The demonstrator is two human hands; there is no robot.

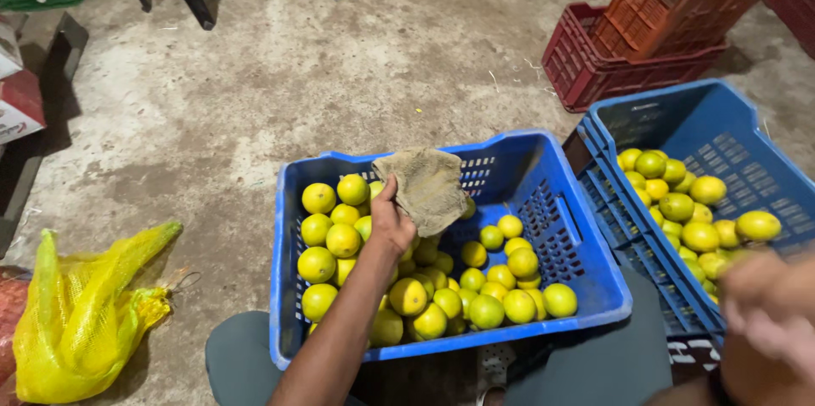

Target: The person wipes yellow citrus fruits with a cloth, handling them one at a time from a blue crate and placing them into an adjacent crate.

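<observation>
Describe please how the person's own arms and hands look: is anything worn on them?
Both are bare. The left hand and its forearm show no glove, sleeve, watch or ring. The right hand is motion-blurred at the picture's lower right edge; no glove shows, but smaller details cannot be told. A dark band may sit at its wrist; this is unclear.

The right hand (768, 321) is blurred at the lower right corner and cut off by the frame's edge, so its grip cannot be told. Part of the fruit in the blue crate (586, 287) is hidden under the left hand (390, 224) and the cloth (424, 185). The yellow net bag (85, 313) is cropped at the bottom.
</observation>
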